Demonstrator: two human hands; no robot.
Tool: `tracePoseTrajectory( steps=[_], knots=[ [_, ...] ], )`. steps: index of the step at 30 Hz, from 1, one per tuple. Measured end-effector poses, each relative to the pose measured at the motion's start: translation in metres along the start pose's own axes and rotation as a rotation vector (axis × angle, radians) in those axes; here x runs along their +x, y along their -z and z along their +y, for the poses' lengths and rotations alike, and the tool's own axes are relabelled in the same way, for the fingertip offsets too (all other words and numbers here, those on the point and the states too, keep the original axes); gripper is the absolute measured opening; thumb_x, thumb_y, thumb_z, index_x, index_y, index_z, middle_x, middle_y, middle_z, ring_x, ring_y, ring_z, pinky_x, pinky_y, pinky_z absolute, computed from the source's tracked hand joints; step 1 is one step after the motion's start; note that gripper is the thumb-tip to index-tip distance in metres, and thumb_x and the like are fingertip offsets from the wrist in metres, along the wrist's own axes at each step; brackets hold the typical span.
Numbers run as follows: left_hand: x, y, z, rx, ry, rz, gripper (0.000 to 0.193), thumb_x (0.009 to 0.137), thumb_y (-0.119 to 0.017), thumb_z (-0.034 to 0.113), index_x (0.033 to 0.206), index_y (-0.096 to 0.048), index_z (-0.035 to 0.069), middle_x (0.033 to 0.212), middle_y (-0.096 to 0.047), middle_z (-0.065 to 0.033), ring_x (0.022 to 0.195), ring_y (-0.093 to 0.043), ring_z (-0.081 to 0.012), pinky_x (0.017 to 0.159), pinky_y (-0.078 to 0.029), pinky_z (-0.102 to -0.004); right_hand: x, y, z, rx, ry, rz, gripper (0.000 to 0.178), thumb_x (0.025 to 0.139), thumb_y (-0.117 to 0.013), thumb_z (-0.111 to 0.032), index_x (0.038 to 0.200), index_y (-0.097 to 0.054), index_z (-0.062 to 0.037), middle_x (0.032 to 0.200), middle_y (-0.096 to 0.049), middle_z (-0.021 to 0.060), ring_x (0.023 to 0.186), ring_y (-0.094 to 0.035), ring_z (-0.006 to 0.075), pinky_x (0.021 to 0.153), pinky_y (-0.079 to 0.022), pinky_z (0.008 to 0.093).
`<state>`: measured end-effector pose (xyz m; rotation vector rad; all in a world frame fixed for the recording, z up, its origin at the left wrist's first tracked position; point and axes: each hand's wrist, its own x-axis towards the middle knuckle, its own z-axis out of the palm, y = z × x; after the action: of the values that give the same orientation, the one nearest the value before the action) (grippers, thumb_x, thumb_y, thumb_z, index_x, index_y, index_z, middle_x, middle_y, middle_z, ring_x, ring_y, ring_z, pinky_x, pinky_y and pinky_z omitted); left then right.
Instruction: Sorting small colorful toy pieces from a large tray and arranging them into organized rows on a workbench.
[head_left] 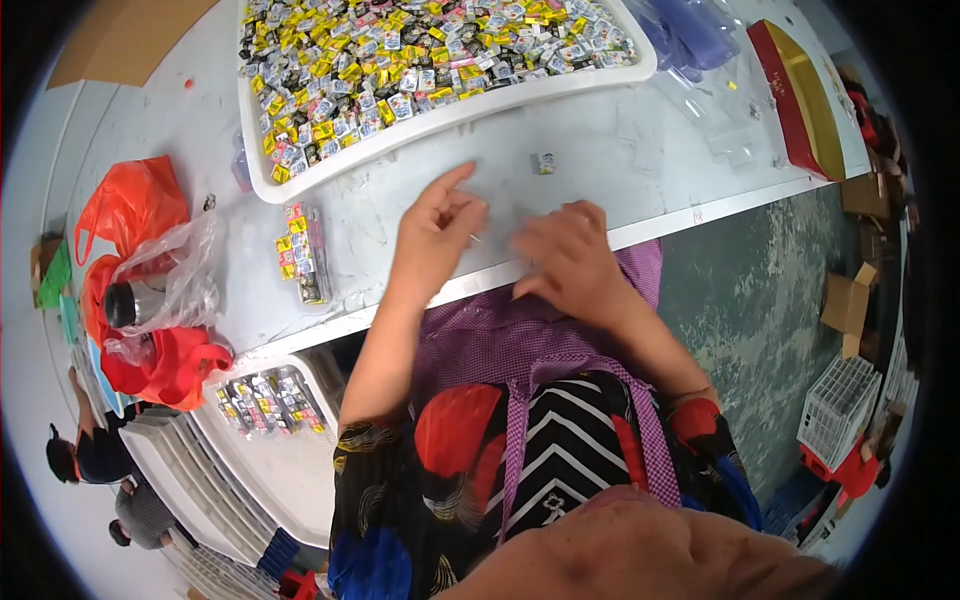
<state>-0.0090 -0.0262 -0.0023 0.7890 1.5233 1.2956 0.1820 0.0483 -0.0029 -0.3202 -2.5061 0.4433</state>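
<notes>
One packet [545, 163] lies at two o'clock from the left hand [435, 235], clear of the tray [450, 120] rim. By the desk [365, 215] edge, the right hand [575, 258] blurs; whether either's fingers [452, 178] grip, I cannot tell.

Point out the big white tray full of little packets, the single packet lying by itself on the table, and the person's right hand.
White tray [452, 119]: head view, on its near rim.
Single packet [546, 163]: head view, middle of its upper face.
Right hand [574, 250]: head view, back of the hand.

The wide head-worn fisheye view looks steeply down from close above the table [500, 160].
</notes>
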Motion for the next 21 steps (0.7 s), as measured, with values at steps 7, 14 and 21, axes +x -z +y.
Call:
tracePoseTrajectory(
  steps=[7,14,21],
  knots=[
    [0.034,0.024,0.02,0.455,-0.119,-0.181,0.027,0.087,-0.06,0.001,0.113,-0.056,0.001,0.079,-0.062,-0.0035,0.069,-0.052,-0.0096,0.066,-0.045,-0.0231,0.021,-0.008,0.062,-0.092,-0.277,0.053,0.032,0.077,-0.067,-0.005,0.109,-0.062,-0.0049,0.111,-0.06,0.0095,0.099,-0.054,0.0285,0.09,-0.041,0.0379],
    [0.054,-0.008,0.013,0.642,-0.306,-0.21,0.025,0.084,-0.052,-0.002,0.109,-0.055,0.002,0.087,-0.063,-0.0175,0.085,-0.06,-0.0343,0.074,-0.048,-0.0388,0.017,-0.005,0.056,0.111,-0.33,0.13,0.027,0.076,-0.064,0.003,0.103,-0.064,-0.0037,0.103,-0.062,0.0107,0.096,-0.056,0.0291,0.083,-0.046,0.0365],
    [0.055,-0.014,0.025,0.684,-0.298,-0.342,0.029,0.082,-0.049,-0.008,0.107,-0.055,0.004,0.093,-0.064,-0.0126,0.094,-0.058,-0.0295,0.079,-0.048,-0.0362,0.004,0.007,0.058,0.026,-0.196,0.082,0.029,0.075,-0.063,0.007,0.103,-0.065,-0.0037,0.099,-0.061,0.0114,0.095,-0.056,0.0291,0.078,-0.048,0.0354]
  ],
)
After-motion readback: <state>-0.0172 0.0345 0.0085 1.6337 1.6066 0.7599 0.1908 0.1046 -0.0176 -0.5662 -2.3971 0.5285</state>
